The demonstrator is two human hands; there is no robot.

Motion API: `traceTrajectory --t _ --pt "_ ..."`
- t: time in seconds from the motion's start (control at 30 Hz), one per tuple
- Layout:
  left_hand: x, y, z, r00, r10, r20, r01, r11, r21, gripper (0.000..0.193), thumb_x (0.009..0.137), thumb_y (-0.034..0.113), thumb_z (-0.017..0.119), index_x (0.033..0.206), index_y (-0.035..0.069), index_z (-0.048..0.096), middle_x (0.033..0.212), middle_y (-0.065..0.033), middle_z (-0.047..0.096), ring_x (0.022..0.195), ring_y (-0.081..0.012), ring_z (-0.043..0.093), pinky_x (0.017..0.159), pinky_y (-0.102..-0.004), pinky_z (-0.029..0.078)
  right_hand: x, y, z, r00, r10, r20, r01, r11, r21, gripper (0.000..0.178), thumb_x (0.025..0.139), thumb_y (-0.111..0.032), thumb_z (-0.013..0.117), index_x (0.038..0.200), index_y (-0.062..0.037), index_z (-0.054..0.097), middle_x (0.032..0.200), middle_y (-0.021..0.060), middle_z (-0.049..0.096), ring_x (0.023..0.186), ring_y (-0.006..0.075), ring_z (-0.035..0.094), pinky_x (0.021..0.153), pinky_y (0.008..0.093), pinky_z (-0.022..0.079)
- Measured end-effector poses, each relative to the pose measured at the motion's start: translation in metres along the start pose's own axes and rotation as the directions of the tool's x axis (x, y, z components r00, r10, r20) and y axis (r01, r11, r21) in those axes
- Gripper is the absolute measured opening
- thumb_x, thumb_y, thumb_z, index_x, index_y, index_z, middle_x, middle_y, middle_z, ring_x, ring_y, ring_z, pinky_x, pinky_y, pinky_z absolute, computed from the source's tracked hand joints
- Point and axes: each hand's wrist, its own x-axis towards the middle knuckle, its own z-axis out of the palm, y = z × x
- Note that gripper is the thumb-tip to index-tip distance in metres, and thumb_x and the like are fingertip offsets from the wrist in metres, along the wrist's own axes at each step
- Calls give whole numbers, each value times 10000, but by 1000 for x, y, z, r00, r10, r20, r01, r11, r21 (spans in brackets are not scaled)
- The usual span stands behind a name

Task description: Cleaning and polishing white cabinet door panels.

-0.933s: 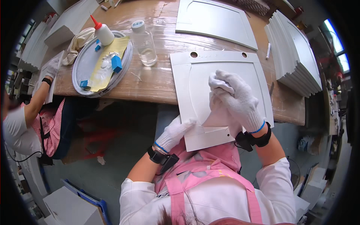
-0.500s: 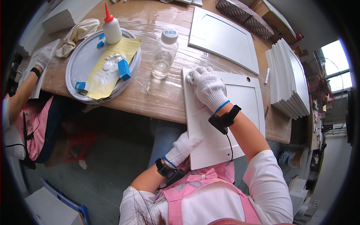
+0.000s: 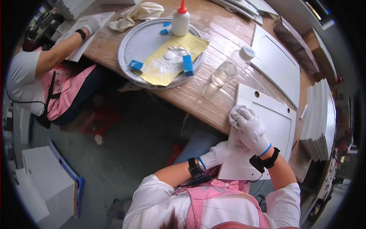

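A white cabinet-door-like panel (image 3: 272,118) with a recessed centre and round holes rests partly on the table edge and partly toward my lap. My right hand (image 3: 249,128), in a white knit glove, presses a bunched whitish cloth (image 3: 235,111) onto the panel near its left edge, fingers curled round it. Lower down, my gloved left hand (image 3: 220,152) grips the panel's left edge; its fingers are partly hidden. Beyond the panel a clear bottle (image 3: 230,68) with a white cap holds some liquid.
A round grey lid (image 3: 126,57) carries yellow sandpaper (image 3: 156,72) with white paste, blue blocks (image 3: 188,65) and a red-tipped white squeeze bottle (image 3: 180,23). Another panel (image 3: 276,63) lies behind; stacked panels (image 3: 318,120) stand right. At left, a co-worker's gloved hand (image 3: 92,24) rests on a panel.
The view has swung, shifting the scene rightward. My right hand and the cloth have slid from the panel's far corner down along its left edge, nearer my left hand, which still holds the edge.
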Motion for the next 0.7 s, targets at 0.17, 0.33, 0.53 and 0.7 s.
traceTrajectory --t 0.17,0.33,0.53,0.7 --pt "29 -5 35 995 -62 -77 39 961 -275 501 842 444 697 1192 88 663 1090 -155 722 1021 -305 692 864 -398 533 33 64 -11 956 66 -286 -56 998 42 336 819 87 518 1115 0 653 1114 157 635 985 322 611 836 381 507" --pt "27 4 32 978 -96 -184 23 931 -364 458 813 345 711 1173 64 684 1033 -142 736 954 -259 709 828 -381 548 53 122 20 976 -64 -208 36 990 -138 273 943 -21 488 1177 3 626 1126 171 611 1014 326 582 895 391 483" --pt "28 5 27 969 -110 -221 25 934 -357 400 780 319 752 1082 58 734 906 -103 745 821 -207 710 742 -358 554 -8 66 16 954 286 92 -298 859 417 382 873 -38 567 1251 -18 611 1275 176 572 1166 371 542 1010 445 438" --pt "28 -1 29 963 -104 -249 -9 909 -416 401 784 314 755 1099 66 731 913 -95 745 822 -198 703 740 -364 547 40 64 9 978 -31 -207 42 998 46 243 896 -39 555 1110 4 661 1101 166 613 992 336 594 856 377 487"
